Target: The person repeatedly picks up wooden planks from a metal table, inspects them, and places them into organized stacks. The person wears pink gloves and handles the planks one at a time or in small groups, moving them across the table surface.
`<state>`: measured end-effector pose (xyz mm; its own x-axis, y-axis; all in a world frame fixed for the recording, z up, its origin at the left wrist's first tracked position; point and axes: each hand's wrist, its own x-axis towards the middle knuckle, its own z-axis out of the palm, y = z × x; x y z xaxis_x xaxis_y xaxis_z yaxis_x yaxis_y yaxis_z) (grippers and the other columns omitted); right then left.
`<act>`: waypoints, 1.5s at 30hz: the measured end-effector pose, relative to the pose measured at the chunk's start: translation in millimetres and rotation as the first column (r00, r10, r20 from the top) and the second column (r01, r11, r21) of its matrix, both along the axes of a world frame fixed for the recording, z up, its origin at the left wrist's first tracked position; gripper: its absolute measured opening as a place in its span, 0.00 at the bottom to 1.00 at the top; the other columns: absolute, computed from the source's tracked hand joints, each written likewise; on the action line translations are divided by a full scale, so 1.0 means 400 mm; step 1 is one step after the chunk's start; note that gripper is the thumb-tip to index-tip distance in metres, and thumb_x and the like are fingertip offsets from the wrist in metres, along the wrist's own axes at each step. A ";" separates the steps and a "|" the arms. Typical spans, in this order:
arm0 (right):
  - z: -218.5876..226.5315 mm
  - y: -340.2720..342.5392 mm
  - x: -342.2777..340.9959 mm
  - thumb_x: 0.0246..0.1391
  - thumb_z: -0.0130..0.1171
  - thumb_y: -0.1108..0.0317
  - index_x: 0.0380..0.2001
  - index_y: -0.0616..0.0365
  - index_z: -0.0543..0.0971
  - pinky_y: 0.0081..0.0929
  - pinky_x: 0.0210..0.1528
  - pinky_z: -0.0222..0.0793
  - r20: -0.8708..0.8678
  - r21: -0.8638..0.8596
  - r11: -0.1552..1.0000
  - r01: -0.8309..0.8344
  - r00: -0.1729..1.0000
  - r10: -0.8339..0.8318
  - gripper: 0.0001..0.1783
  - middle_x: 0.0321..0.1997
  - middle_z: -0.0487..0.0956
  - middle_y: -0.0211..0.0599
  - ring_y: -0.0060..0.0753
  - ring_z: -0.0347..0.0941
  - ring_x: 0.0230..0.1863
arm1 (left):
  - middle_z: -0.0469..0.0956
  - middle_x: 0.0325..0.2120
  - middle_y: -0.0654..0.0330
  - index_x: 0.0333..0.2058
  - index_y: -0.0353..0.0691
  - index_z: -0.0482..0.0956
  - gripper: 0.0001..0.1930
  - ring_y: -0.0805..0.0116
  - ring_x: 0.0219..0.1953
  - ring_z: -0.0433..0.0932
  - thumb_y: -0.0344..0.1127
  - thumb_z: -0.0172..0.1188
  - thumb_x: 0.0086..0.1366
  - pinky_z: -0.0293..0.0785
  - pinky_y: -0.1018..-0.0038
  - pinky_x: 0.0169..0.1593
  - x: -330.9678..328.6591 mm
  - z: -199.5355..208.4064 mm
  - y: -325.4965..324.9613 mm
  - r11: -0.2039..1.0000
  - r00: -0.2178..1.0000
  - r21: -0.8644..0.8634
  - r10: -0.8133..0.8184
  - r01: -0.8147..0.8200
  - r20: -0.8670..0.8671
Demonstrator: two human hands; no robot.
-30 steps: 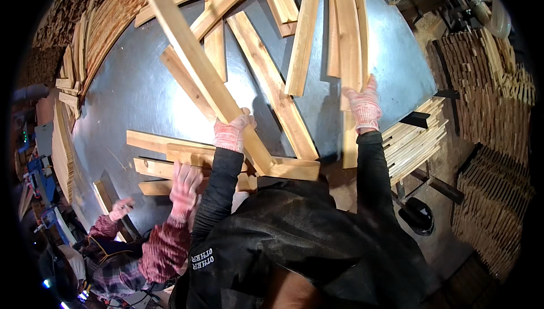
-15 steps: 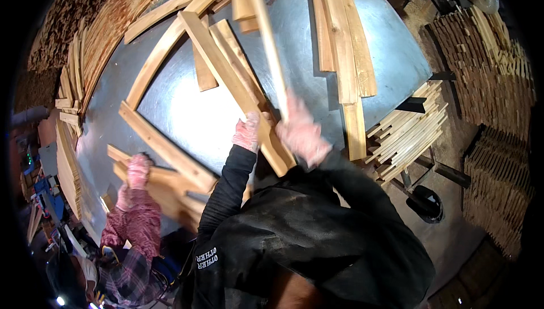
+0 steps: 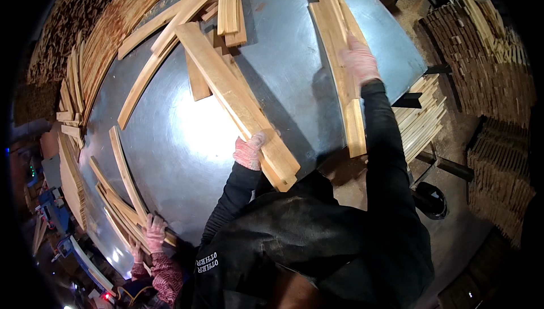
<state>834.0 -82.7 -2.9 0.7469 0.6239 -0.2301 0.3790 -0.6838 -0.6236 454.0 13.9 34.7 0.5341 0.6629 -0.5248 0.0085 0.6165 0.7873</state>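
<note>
Workshop layout: a metal worktable (image 3: 391, 42) fills the centre, with stacked slats (image 3: 425, 116) beyond its right edge. Left hand (image 3: 248, 151): gloved, clasped around the near end of a bundle of at least two wooden boards (image 3: 229, 90). Bundle position: near edge of the worktable, angled toward the far-left corner; whether its far end is supported cannot be told. Right hand (image 3: 359, 62): over the long boards (image 3: 331, 48) along the right edge (blur hides the fingers; grip cannot be determined). Progress, by judgement: partial; one bundle is together, while the long boards, short boards (image 3: 229, 14) and curved boards (image 3: 198, 7) lie outside it. Bundle appearance: pale brown, flat-faced, ends slightly offset. Co-worker's hands (image 3: 154, 232): at narrow boards (image 3: 128, 172), near-left corner.
</note>
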 end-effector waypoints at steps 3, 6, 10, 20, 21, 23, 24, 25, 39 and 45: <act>0.018 -0.069 0.008 0.52 0.63 0.63 0.56 0.67 0.70 0.32 0.50 0.71 -0.367 0.070 0.980 0.188 0.918 -0.150 0.30 0.51 0.77 0.42 0.33 0.75 0.48 | 0.81 0.33 0.53 0.41 0.30 0.74 0.12 0.64 0.32 0.81 0.29 0.59 0.59 0.80 0.70 0.37 0.013 -0.088 0.014 0.999 1.000 0.035 0.006 -0.005 -0.026; 0.012 -0.160 -0.081 0.54 0.60 0.65 0.50 0.67 0.73 0.25 0.44 0.70 -0.326 0.184 0.973 0.138 0.943 -0.072 0.23 0.41 0.80 0.33 0.24 0.74 0.41 | 0.80 0.37 0.51 0.47 0.27 0.74 0.16 0.60 0.37 0.81 0.29 0.57 0.60 0.80 0.68 0.40 0.053 -0.140 0.050 0.948 0.951 0.155 -0.250 0.279 -0.184; 0.192 -0.111 -0.488 0.55 0.55 0.60 0.52 0.62 0.71 0.39 0.52 0.71 -0.132 0.036 0.999 0.016 0.991 -0.011 0.24 0.48 0.76 0.53 0.50 0.74 0.50 | 0.77 0.31 0.45 0.45 0.54 0.80 0.14 0.49 0.30 0.77 0.47 0.61 0.62 0.73 0.63 0.32 0.047 -0.240 0.003 0.444 0.747 0.623 -0.185 0.644 -0.639; 0.023 -0.253 -0.448 0.44 0.68 0.46 0.69 0.58 0.49 0.47 0.67 0.50 0.220 -0.442 0.891 0.104 0.976 -0.004 0.57 0.67 0.56 0.61 0.59 0.57 0.65 | 0.77 0.39 0.49 0.52 0.31 0.68 0.33 0.52 0.41 0.79 0.48 0.67 0.54 0.79 0.57 0.46 0.095 -0.061 -0.028 0.921 0.930 -0.256 -0.211 0.293 0.301; 0.006 -0.270 -0.432 0.43 0.69 0.49 0.68 0.56 0.50 0.45 0.64 0.56 0.152 -0.396 0.913 0.099 0.988 -0.042 0.56 0.65 0.59 0.58 0.58 0.60 0.63 | 0.77 0.40 0.48 0.53 0.30 0.67 0.35 0.50 0.41 0.79 0.47 0.66 0.54 0.78 0.56 0.46 0.083 -0.028 -0.032 0.920 0.933 -0.274 -0.194 0.281 0.304; -0.003 -0.293 -0.443 0.46 0.68 0.59 0.67 0.51 0.55 0.35 0.53 0.69 0.098 -0.186 0.973 0.137 0.988 -0.121 0.47 0.57 0.69 0.49 0.48 0.70 0.54 | 0.77 0.38 0.47 0.52 0.29 0.67 0.33 0.51 0.39 0.79 0.44 0.68 0.54 0.80 0.56 0.44 0.042 -0.009 -0.015 0.926 0.918 -0.270 -0.156 0.265 0.364; 0.007 -0.301 -0.440 0.46 0.68 0.59 0.66 0.53 0.56 0.34 0.51 0.70 -0.226 -0.009 0.990 0.139 0.964 -0.137 0.47 0.56 0.70 0.49 0.47 0.72 0.52 | 0.77 0.37 0.46 0.51 0.29 0.67 0.32 0.51 0.38 0.79 0.43 0.68 0.54 0.81 0.56 0.42 0.031 0.007 0.002 0.932 0.907 -0.259 -0.134 0.252 0.399; 0.022 -0.322 -0.439 0.46 0.67 0.59 0.66 0.55 0.56 0.34 0.50 0.71 -0.526 0.155 0.969 0.191 0.847 -0.082 0.47 0.54 0.71 0.50 0.46 0.73 0.50 | 0.77 0.39 0.46 0.52 0.29 0.67 0.33 0.51 0.39 0.80 0.45 0.68 0.54 0.81 0.56 0.44 0.011 0.033 0.005 0.964 0.937 -0.204 -0.096 0.172 0.335; 0.084 -0.105 -0.540 0.47 0.62 0.64 0.69 0.64 0.53 0.25 0.54 0.70 -0.736 0.514 0.857 -0.043 0.490 0.467 0.48 0.56 0.74 0.40 0.29 0.73 0.50 | 0.80 0.34 0.57 0.49 0.33 0.71 0.21 0.64 0.33 0.80 0.31 0.63 0.56 0.79 0.72 0.37 -0.515 -0.040 0.156 0.875 0.702 0.469 0.257 0.123 -0.664; 0.018 0.068 -0.675 0.44 0.65 0.63 0.72 0.52 0.46 0.43 0.58 0.67 -0.188 0.000 0.933 -0.361 0.916 0.354 0.54 0.60 0.64 0.59 0.53 0.67 0.59 | 0.69 0.55 0.45 0.61 0.41 0.57 0.41 0.52 0.53 0.74 0.37 0.68 0.49 0.70 0.64 0.58 -0.593 -0.163 0.037 0.879 0.181 0.394 0.355 0.268 -0.917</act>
<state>564.0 -55.4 4.3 0.4188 0.8309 -0.3663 0.4846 -0.5457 -0.6837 216.8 28.8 -30.7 -0.2221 0.9390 -0.2625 0.9118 0.2955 0.2853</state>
